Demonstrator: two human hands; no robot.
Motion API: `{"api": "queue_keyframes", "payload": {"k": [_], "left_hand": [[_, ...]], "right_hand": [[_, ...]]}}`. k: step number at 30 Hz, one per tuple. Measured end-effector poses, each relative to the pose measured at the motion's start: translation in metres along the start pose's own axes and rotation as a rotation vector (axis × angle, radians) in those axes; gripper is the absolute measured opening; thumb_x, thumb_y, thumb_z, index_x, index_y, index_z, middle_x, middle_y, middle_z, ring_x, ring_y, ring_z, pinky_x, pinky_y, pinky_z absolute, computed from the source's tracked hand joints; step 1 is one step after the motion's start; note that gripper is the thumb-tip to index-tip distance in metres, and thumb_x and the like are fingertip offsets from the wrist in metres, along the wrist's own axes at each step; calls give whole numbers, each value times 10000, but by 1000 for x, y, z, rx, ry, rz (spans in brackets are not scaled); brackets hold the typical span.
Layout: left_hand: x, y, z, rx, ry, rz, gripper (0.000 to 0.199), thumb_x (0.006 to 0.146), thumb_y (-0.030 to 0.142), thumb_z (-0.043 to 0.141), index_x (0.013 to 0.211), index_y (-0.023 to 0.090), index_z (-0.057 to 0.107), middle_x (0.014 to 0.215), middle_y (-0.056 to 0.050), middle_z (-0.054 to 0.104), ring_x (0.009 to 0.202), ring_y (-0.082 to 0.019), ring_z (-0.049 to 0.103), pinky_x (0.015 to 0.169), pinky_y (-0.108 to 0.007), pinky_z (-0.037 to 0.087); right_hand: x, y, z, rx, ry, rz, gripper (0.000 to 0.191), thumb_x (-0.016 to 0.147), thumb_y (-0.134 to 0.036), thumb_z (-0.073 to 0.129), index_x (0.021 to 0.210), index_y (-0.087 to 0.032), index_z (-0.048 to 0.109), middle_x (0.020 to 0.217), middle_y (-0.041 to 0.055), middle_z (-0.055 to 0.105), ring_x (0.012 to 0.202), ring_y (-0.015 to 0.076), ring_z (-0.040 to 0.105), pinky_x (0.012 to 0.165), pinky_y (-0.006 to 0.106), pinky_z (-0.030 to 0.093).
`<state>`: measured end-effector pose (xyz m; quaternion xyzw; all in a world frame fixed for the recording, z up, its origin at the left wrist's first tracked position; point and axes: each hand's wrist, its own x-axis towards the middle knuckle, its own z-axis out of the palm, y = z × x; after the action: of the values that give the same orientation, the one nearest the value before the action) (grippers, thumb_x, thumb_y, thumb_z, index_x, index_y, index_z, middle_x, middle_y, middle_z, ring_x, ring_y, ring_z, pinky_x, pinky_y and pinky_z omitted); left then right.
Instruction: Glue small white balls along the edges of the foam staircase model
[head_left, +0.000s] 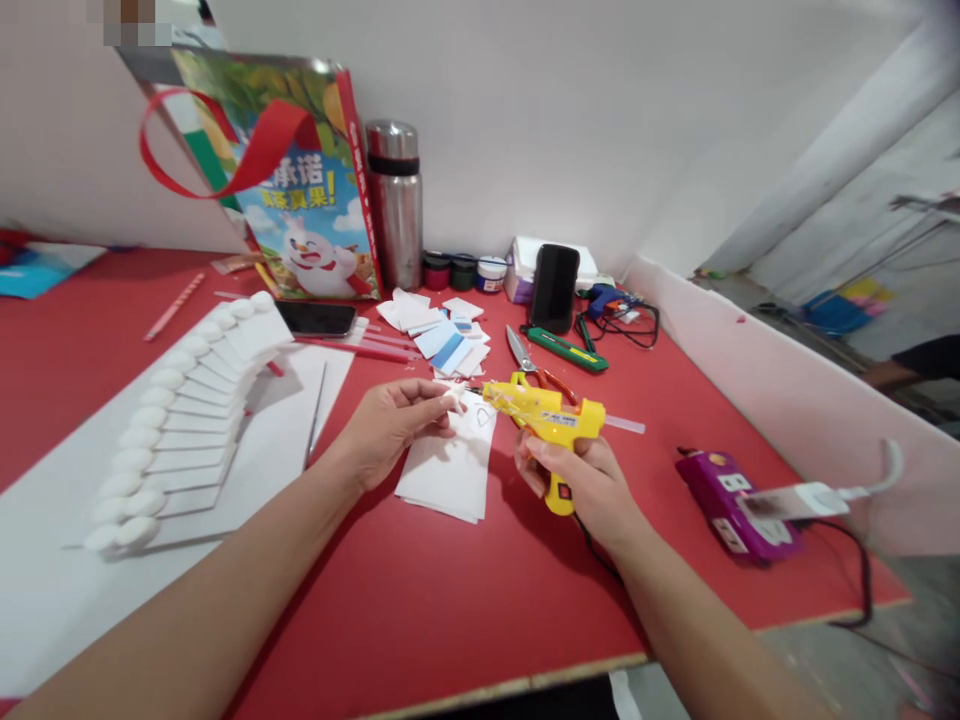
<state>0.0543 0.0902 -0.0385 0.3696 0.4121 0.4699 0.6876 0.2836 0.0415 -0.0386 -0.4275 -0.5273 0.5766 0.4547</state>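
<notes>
My right hand [577,465] grips a yellow hot glue gun [551,415] by its handle, with a clear glue stick [625,424] poking out of the back. Its nozzle points left, close to a small white piece [456,398] pinched in the fingertips of my left hand [405,420]. Whether nozzle and piece touch, I cannot tell. Below both lies a short stack of white paper [446,475] on the red table. To the left, a curved stepped model of white strips [199,415] edged with white discs stands on a large white sheet [52,600].
Behind my hands are cut card scraps [442,335], scissors [525,355], a green cutter [568,349] and a propped phone [555,288]. A steel flask [397,210] and a gift bag [300,200] stand at the back. A purple box [735,505] with a cable sits right.
</notes>
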Motion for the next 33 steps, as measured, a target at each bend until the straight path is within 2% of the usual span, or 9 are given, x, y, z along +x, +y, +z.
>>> {"api": "queue_keyframes", "payload": {"k": [9,17,33], "left_hand": [[-2,1,1,26,-17,-3,260,716,284,891,853,109,755,776,-35,737,629,-96,648,669,-244,591],[-3,1,1,22,-15,7,267,709,287,896,847,110,751,769,-35,727,631,-97,646,687,-258,599],[-2,1,-1,23,-74,-9,215,740,262,878,842,105,773,792,-46,740,650,-89,644,691,-238,606]], "right_hand": [[-1,-10,6,-202,-4,-3,399,906,-423,644,607,-166,580,515,-1,527,501,112,473,516,266,341],[-2,-10,5,-308,-21,-7,466,934,-427,598,547,-175,533,508,-3,511,505,104,468,525,253,355],[-2,-8,2,-292,41,-14,468,936,-416,622,544,-173,542,497,-4,524,496,104,481,524,252,367]]}}
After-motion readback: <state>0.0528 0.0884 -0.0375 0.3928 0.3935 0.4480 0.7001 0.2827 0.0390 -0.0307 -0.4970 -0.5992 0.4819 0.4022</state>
